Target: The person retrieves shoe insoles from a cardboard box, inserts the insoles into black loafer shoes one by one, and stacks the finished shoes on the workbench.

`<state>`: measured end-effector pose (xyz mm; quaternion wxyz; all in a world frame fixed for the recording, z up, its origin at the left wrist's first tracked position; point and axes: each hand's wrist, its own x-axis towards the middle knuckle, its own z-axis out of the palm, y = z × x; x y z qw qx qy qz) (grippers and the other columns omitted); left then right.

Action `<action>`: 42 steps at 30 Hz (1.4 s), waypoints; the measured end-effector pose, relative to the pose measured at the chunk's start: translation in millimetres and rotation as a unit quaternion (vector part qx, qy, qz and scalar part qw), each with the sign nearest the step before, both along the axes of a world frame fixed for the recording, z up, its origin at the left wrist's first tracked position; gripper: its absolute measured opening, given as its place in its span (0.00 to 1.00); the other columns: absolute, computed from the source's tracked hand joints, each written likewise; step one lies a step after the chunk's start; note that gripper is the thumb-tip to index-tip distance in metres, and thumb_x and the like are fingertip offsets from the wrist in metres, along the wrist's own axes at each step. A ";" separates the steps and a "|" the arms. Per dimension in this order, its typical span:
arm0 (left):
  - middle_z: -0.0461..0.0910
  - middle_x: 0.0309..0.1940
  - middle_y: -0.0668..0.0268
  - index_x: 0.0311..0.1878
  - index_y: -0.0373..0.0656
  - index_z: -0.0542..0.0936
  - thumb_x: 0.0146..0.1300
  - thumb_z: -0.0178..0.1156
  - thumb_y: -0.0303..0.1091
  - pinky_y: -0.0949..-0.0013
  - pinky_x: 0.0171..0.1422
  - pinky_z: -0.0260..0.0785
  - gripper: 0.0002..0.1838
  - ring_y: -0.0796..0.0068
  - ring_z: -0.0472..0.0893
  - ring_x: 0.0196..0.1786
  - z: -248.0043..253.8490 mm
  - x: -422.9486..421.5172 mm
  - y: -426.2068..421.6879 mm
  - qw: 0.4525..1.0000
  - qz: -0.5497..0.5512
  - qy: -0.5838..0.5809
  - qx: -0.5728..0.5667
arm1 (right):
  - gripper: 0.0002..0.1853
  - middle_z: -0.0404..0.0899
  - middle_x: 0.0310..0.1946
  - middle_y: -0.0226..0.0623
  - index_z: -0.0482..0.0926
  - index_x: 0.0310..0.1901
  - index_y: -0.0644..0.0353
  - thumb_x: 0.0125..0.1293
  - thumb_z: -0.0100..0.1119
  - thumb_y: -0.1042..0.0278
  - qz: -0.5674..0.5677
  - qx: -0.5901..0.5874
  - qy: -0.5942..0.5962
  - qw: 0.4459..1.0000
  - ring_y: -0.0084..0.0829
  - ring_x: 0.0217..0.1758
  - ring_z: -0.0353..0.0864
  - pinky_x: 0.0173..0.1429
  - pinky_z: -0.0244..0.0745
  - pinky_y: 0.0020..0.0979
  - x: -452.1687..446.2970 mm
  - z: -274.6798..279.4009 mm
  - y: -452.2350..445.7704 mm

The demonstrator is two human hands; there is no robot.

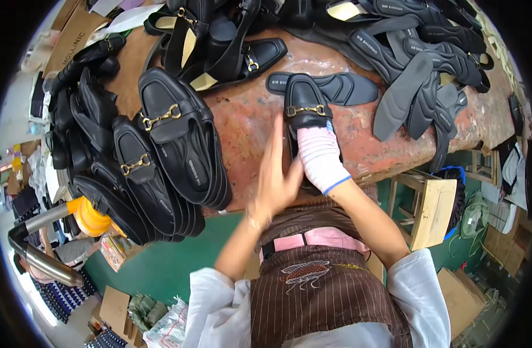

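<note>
A black loafer (306, 95) with a gold horsebit buckle lies on the worn red-brown table, toe pointing away from me. My right hand (319, 152), in a white and pink striped glove with a blue cuff, reaches into its opening, so the fingers are hidden. Along the shoe's left side, my bare left hand (276, 181) is held flat with fingers stretched out and thumb apart; it grips nothing, and I cannot tell whether it touches the shoe. Just behind the loafer, a black insole (350, 89) with printed lettering lies crosswise.
Stacked black loafers (187, 139) fill the table's left side, with more shoes (266, 55) at the back. Several loose insoles (402, 95) are piled at the right. A wooden stool (437, 211) stands beyond the table's front edge (387, 171). A metal pipe (45, 264) with yellow tape is at left.
</note>
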<state>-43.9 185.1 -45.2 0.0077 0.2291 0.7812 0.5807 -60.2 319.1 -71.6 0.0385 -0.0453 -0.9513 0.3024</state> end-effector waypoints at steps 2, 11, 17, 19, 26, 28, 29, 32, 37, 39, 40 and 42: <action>0.58 0.73 0.34 0.77 0.29 0.48 0.64 0.63 0.37 0.44 0.82 0.40 0.47 0.44 0.62 0.76 1.1 44.0 12.9 0.993 0.019 -0.047 0.110 | 0.19 0.77 0.52 0.60 0.75 0.54 0.70 0.62 0.51 0.73 0.070 0.026 -0.122 0.990 0.54 0.58 0.75 0.64 0.68 0.49 1.7 27.9 7.0; 0.50 0.75 0.32 0.76 0.23 0.42 0.47 0.74 0.56 0.26 0.76 0.26 0.68 0.38 0.51 0.80 -55.9 70.8 29.0 0.963 0.118 0.104 -0.218 | 0.18 0.80 0.39 0.57 0.74 0.51 0.71 0.62 0.53 0.69 0.174 0.101 0.090 0.975 0.56 0.46 0.80 0.58 0.72 0.51 47.4 36.1 11.5; 0.53 0.73 0.28 0.76 0.21 0.43 0.45 0.74 0.59 0.23 0.75 0.24 0.70 0.40 0.53 0.79 -51.3 70.7 29.0 0.968 0.132 0.075 -0.198 | 0.19 0.79 0.40 0.57 0.74 0.51 0.70 0.63 0.54 0.67 0.124 0.092 -0.093 0.984 0.52 0.46 0.80 0.53 0.74 0.49 14.8 27.0 8.9; 0.52 0.73 0.28 0.76 0.21 0.43 0.46 0.73 0.59 0.23 0.75 0.25 0.69 0.40 0.53 0.80 -53.9 67.3 31.2 0.967 0.138 0.075 -0.199 | 0.18 0.80 0.40 0.56 0.75 0.51 0.69 0.63 0.53 0.66 0.137 0.118 -0.082 0.980 0.52 0.47 0.81 0.53 0.74 0.49 6.8 29.1 9.6; 0.53 0.73 0.29 0.76 0.21 0.43 0.48 0.72 0.58 0.23 0.75 0.26 0.68 0.40 0.53 0.80 -52.1 75.4 27.9 0.966 0.118 0.075 -0.219 | 0.16 0.81 0.43 0.52 0.77 0.51 0.65 0.64 0.52 0.67 0.107 0.168 -0.031 0.979 0.52 0.48 0.80 0.56 0.74 0.50 -17.0 -19.8 3.9; 0.53 0.74 0.31 0.75 0.21 0.44 0.49 0.72 0.57 0.24 0.75 0.26 0.66 0.40 0.53 0.80 -49.4 69.0 31.9 0.968 0.117 0.077 -0.210 | 0.16 0.81 0.44 0.51 0.77 0.52 0.64 0.64 0.51 0.67 0.046 0.103 -0.004 0.994 0.53 0.49 0.80 0.57 0.74 0.50 -20.2 -21.2 6.6; 0.53 0.74 0.31 0.75 0.21 0.44 0.49 0.72 0.57 0.24 0.75 0.26 0.66 0.40 0.53 0.80 -48.7 70.3 32.7 0.968 0.118 0.073 -0.211 | 0.16 0.81 0.44 0.51 0.77 0.52 0.63 0.65 0.51 0.67 0.013 0.067 0.000 0.998 0.53 0.49 0.80 0.58 0.74 0.50 -15.1 -23.0 8.7; 0.55 0.75 0.35 0.76 0.23 0.46 0.48 0.73 0.55 0.27 0.77 0.29 0.65 0.38 0.50 0.80 -47.3 64.7 33.7 0.973 0.117 0.036 -0.195 | 0.17 0.81 0.43 0.53 0.77 0.52 0.64 0.64 0.50 0.68 0.095 0.150 0.045 0.983 0.53 0.49 0.80 0.57 0.74 0.50 -28.2 -30.9 18.4; 0.55 0.74 0.33 0.76 0.24 0.45 0.50 0.73 0.58 0.34 0.80 0.32 0.66 0.34 0.54 0.78 -25.7 64.1 17.3 0.971 0.111 0.057 -0.205 | 0.21 0.80 0.46 0.57 0.76 0.56 0.68 0.61 0.53 0.72 0.217 0.122 -0.079 0.965 0.55 0.52 0.79 0.60 0.74 0.48 -9.8 24.3 23.5; 0.57 0.74 0.38 0.77 0.28 0.47 0.53 0.71 0.56 0.38 0.80 0.39 0.61 0.36 0.55 0.77 -5.3 84.5 -23.7 0.977 0.121 0.141 -0.104 | 0.23 0.81 0.47 0.57 0.75 0.58 0.70 0.59 0.57 0.77 0.208 0.081 0.002 0.975 0.54 0.54 0.79 0.62 0.74 0.44 27.6 56.8 20.6; 0.57 0.74 0.40 0.77 0.30 0.48 0.56 0.70 0.54 0.40 0.80 0.41 0.58 0.39 0.56 0.77 -4.0 97.7 -49.8 0.958 0.188 0.190 -0.101 | 0.24 0.82 0.48 0.56 0.74 0.60 0.70 0.60 0.59 0.78 0.195 0.059 0.047 0.978 0.51 0.56 0.80 0.62 0.74 0.41 38.2 74.8 21.2; 0.59 0.74 0.45 0.77 0.33 0.51 0.65 0.63 0.51 0.45 0.80 0.45 0.49 0.47 0.59 0.76 8.4 105.4 -74.5 0.918 0.354 0.164 -0.066 | 0.24 0.83 0.49 0.51 0.74 0.61 0.70 0.61 0.60 0.78 0.046 0.056 0.077 0.994 0.44 0.56 0.80 0.62 0.74 0.37 61.8 64.5 23.7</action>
